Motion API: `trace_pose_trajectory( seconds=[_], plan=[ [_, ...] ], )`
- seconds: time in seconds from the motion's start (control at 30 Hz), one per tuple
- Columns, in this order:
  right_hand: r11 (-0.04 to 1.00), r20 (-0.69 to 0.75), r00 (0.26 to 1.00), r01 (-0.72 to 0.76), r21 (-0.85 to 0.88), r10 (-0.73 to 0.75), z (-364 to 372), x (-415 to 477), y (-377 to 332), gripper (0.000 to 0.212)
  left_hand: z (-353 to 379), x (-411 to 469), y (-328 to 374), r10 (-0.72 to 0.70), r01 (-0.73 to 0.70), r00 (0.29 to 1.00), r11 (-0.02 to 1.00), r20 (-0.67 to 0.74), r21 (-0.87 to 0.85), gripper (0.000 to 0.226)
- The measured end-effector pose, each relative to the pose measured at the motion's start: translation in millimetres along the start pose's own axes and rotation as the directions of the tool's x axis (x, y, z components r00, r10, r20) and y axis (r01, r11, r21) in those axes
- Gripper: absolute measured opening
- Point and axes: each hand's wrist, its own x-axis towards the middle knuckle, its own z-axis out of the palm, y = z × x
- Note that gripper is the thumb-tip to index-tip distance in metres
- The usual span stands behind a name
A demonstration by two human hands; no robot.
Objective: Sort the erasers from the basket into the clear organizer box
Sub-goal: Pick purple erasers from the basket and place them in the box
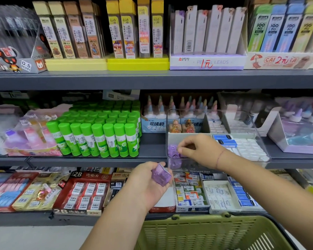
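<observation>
The clear organizer box (257,127) sits on the middle shelf at right, with white and blue erasers in its right compartments and two orange figure erasers at its back left. My right hand (199,148) reaches into its front left compartment and pinches a purple eraser (173,150) there. Another purple eraser lies just below it in the same compartment. My left hand (148,183) is held in front of the shelf edge and grips a purple translucent eraser (161,175). The olive green basket (206,231) is at the bottom; what it holds cannot be seen.
Green glue sticks (98,134) stand in rows to the left of the organizer. Glue bottles with pastel caps (161,112) are behind it. Boxes of 2B erasers (87,192) and more erasers fill the lower shelf. Pencil lead packs line the top shelf.
</observation>
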Motion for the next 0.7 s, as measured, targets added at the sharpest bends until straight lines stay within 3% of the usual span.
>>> trace_pose_trajectory(
  seconds=[0.07, 0.13, 0.23, 0.37, 0.47, 0.53, 0.6, 0.7],
  plan=[
    [0.981, -0.079, 0.989, 0.136, 0.139, -0.126, -3.1, -11.8, -10.3, 0.005, -0.1, 0.3, 0.6, 0.016, -0.016, 1.000, 0.999, 0.017, -0.030, 0.014],
    [0.957, -0.030, 0.973, 0.230, 0.174, -0.228, 0.9, -25.8, -20.4, 0.029, 0.0, 0.1, 0.0, 0.035, -0.034, 0.999, 0.999, 0.032, -0.003, 0.014],
    [0.959, 0.014, 0.962, 0.272, 0.078, -0.274, 20.1, -39.1, -29.0, 0.053, 0.4, 0.5, -5.4, 0.051, -0.056, 0.997, 0.994, 0.058, 0.097, 0.015],
    [0.954, -0.050, 0.975, 0.220, 0.204, -0.214, 26.3, -43.6, -25.9, 0.044, 6.6, -5.5, -10.6, 0.065, -0.081, 0.990, 0.988, 0.121, 0.132, 0.019],
    [0.954, -0.092, 0.991, 0.120, 0.274, -0.098, 6.9, -35.2, -13.1, 0.036, 5.0, -3.9, -7.8, 0.195, -0.184, 0.981, 0.930, -0.003, 0.318, 0.034],
    [0.974, -0.159, 0.987, 0.030, 0.223, 0.006, -12.8, -25.6, 0.7, 0.032, 2.4, -2.0, -5.5, 0.351, -0.260, 0.935, 0.774, -0.048, 0.577, 0.035],
    [0.990, -0.144, 0.987, -0.057, 0.132, 0.076, -26.1, -16.2, 10.1, 0.028, -0.3, -1.2, -6.5, 0.432, -0.331, 0.902, 0.666, 0.016, 0.669, 0.028],
    [0.994, -0.051, 0.993, -0.104, -0.025, 0.103, -21.3, -5.0, 12.5, 0.023, -1.7, 6.8, -13.4, 0.370, -0.351, 0.921, 0.667, 0.117, 0.657, 0.043]
  ],
)
